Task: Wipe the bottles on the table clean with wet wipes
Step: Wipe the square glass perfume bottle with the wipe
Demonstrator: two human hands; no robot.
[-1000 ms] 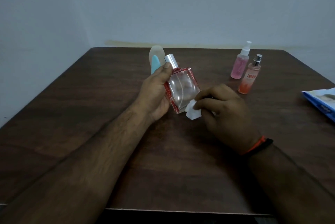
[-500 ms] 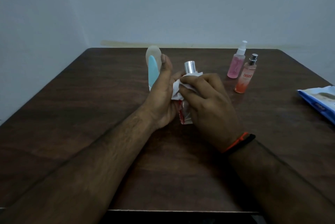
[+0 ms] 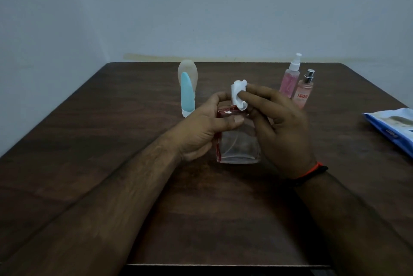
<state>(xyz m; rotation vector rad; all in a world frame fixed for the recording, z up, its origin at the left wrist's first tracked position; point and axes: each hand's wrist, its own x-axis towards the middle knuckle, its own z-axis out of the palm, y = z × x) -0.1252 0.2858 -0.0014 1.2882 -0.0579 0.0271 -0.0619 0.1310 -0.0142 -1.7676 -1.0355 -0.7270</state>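
A square clear glass perfume bottle (image 3: 238,146) with red edges stands at the middle of the dark wooden table (image 3: 111,141). My left hand (image 3: 201,128) grips it from the left, thumb across its front. My right hand (image 3: 279,123) pinches a white wet wipe (image 3: 238,94) wrapped over the bottle's top, so the cap is hidden. A blue and clear tube bottle (image 3: 187,90) stands behind on the left. A pink spray bottle (image 3: 290,76) and an orange mist bottle (image 3: 304,90) stand at the back right.
A blue and white pack of wet wipes (image 3: 393,128) lies at the table's right edge. Pale walls close in behind the table and on the left. The near table edge runs just below my forearms.
The bottle went from tilted to upright, its clear front now facing me. My right hand moved the wipe from the bottle's body up over the cap.
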